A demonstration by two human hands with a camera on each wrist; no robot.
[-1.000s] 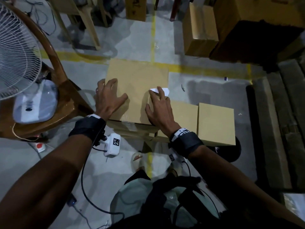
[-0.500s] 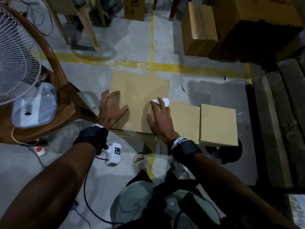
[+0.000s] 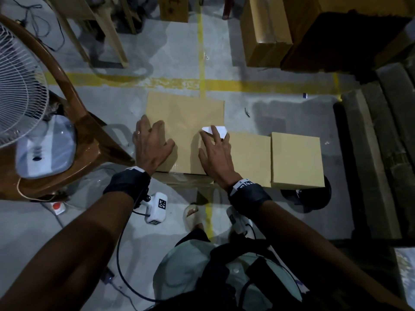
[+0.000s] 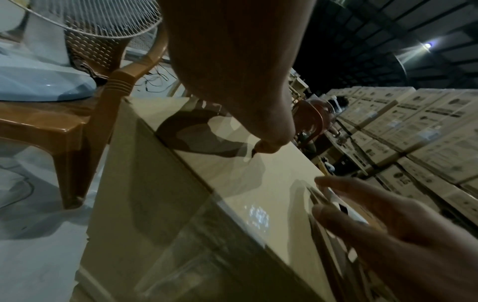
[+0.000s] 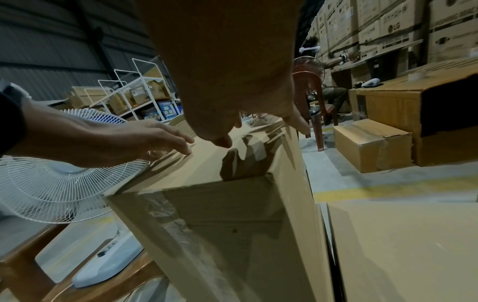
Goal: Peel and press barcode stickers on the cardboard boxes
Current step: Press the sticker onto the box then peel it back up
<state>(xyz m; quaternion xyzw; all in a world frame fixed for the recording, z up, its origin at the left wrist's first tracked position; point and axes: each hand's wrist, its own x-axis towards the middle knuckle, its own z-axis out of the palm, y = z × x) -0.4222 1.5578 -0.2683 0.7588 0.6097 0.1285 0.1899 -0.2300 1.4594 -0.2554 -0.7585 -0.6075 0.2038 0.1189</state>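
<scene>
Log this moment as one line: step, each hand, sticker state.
step: pressing sticker | left hand: flat on large box, steadying | right hand: fingers flat on white sticker | sticker: near box's right edge

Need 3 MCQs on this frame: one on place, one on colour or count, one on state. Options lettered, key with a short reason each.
1. Where on the big cardboard box top is the white sticker?
A. near its right edge
B. at its left edge
C. on its near side face

2. How many smaller boxes sit in a row to the right of the big box?
A. none
B. two
C. four

3. How are the hands placed?
A. both curled into fists above the box
B. left hand lifting the fan, right hand idle
C. left hand flat on the box top, right hand with straight fingers on the sticker

Key:
1 A: the head view shows the sticker by the right edge, under the fingers.
2 B: a first small box and a second small box lie side by side.
3 C: both hands lie spread on the top.
</scene>
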